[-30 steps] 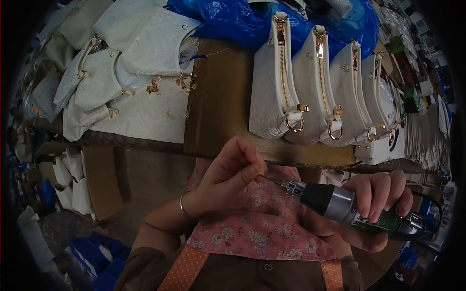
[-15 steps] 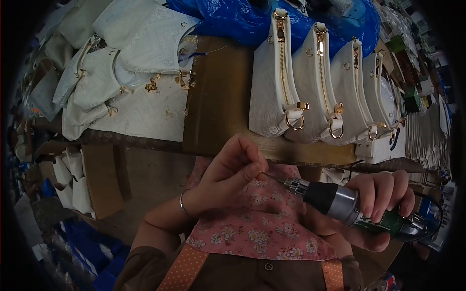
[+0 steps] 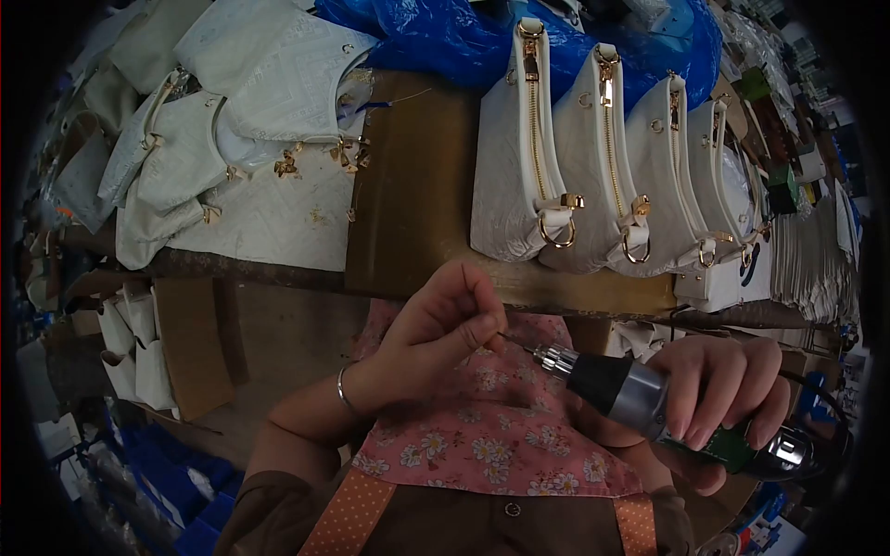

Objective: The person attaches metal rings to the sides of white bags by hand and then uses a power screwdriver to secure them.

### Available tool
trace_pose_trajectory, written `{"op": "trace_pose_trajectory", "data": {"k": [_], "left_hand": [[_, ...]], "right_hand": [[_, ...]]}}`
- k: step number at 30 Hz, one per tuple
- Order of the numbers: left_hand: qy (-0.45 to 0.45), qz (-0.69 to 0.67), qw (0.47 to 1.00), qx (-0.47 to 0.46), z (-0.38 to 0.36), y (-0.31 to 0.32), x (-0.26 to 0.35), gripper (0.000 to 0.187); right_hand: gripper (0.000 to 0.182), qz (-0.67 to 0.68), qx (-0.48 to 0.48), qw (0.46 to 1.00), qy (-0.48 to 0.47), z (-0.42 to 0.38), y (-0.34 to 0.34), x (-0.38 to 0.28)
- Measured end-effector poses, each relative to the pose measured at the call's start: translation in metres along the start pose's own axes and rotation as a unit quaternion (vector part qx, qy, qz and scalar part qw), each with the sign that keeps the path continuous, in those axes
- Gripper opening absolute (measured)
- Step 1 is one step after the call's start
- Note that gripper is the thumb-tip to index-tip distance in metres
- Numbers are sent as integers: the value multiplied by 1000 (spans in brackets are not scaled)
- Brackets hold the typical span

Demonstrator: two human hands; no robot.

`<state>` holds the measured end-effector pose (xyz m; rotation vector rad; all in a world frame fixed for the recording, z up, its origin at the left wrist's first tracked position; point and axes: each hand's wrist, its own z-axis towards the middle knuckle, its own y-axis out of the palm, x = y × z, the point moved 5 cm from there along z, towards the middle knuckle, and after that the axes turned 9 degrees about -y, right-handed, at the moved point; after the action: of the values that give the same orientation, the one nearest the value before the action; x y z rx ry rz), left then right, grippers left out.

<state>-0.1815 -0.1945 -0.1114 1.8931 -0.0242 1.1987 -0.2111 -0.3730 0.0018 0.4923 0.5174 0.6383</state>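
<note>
My right hand (image 3: 718, 398) is wrapped round a corded power tool (image 3: 616, 389) with a grey and black front and a green body. Its metal chuck points left, and a thin bit (image 3: 519, 344) sticks out of it. The fingers of my left hand (image 3: 454, 315) are pinched together at the tip of the bit; whatever they hold is too small to make out. Both hands are in front of a pink flowered apron (image 3: 491, 454), just below the table edge. Beyond them, several white handbags (image 3: 514, 167) with gold zips and rings stand in a row.
White bag pieces (image 3: 278, 83) with gold fittings lie at the left of the brown tabletop (image 3: 408, 176). Blue plastic (image 3: 436, 42) lies at the back. Below left is a cardboard box (image 3: 195, 347) with white items, and stacked white sheets (image 3: 816, 259) are at the right.
The power tool in my right hand has shifted slightly left and down, and its rear end has turned downward. My left hand has barely moved. The whole view has shifted slightly.
</note>
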Motion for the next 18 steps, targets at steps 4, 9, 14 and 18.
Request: {"op": "trace_pose_trajectory", "data": {"k": [4,9,14,18], "left_hand": [[-10,51,999,0,0,4,2,14],[141,332,929,80,7,9,46,20],[324,420,840,115,35,21,100,27],[307,455,835,-28,59,31,104,19]], "right_hand": [[41,-80,123,986,-80,-3,23,4],[42,49,57,977,-199,-1,6,-13],[42,14,120,963,-241,6,5,-32],[41,-51,42,948,-312,25,30,5]]}}
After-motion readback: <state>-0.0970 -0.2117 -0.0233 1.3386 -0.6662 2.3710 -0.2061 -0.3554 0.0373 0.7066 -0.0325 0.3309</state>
